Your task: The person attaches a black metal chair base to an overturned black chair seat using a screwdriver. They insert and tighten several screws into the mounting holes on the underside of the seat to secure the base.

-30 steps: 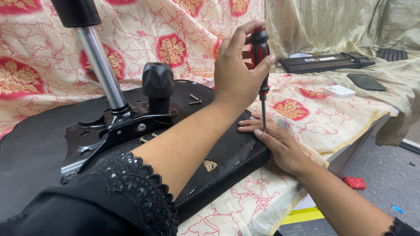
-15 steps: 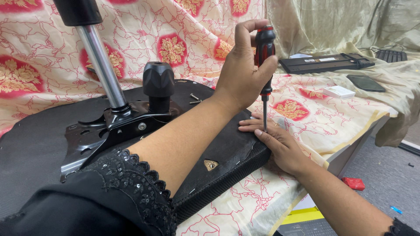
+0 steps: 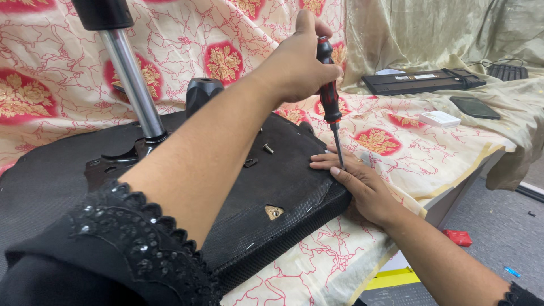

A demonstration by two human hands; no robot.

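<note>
Red-and-black screwdriver (image 3: 328, 96) stands upright in the closed left hand (image 3: 297, 71), tip at the seat (image 3: 272, 181) edge near the tabletop's (image 3: 453, 153) front, where the right hand (image 3: 360, 184) lies flat, fingers spread.

The left hand (image 3: 297, 68) is reaching across the upper middle of the frame, forearm bare below a black beaded sleeve, its fingers curling tight in a closed grip. The right hand (image 3: 357, 184) is lying flat, palm down, right of centre, fingers extending leftward together.
</note>
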